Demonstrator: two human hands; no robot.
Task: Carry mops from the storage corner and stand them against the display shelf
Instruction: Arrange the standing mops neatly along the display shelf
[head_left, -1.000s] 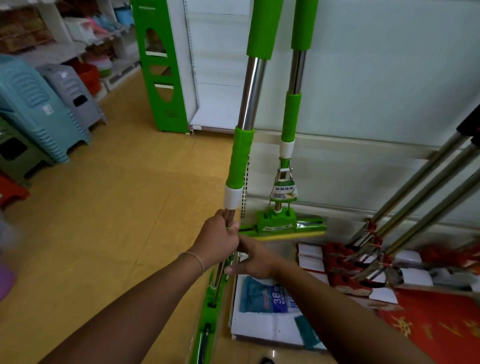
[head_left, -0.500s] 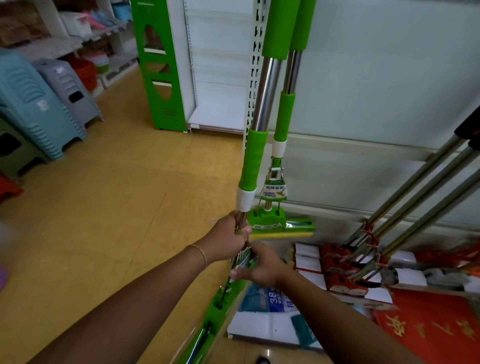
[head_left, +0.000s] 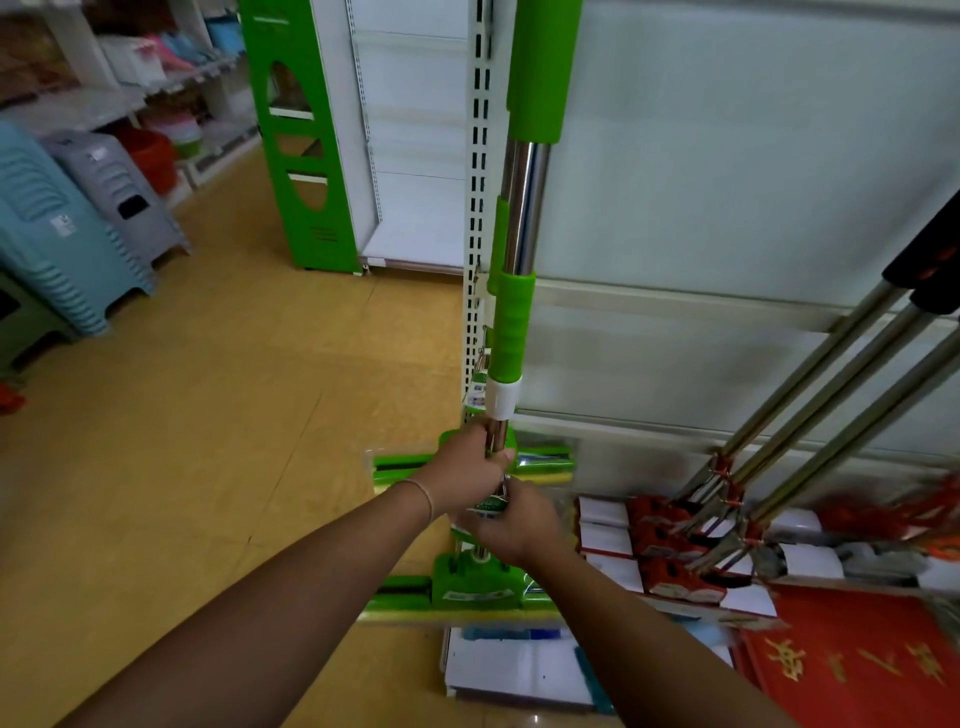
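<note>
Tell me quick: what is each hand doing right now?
Left hand: closed, gripping the green mop's metal pole.
Right hand: closed on the same pole, just below the left.

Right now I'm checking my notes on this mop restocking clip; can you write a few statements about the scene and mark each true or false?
1. Both hands grip the green mop's metal pole below its white collar. True: left hand, right hand.
2. The held mop's handle grips are red. False: they are green.
3. A second green mop head sits by the shelf base behind the hands. True.
4. The metal-handled mops on the right stand upright. False: they lean against the display shelf.
5. The stacked plastic stools are on the right. False: on the left.
</note>
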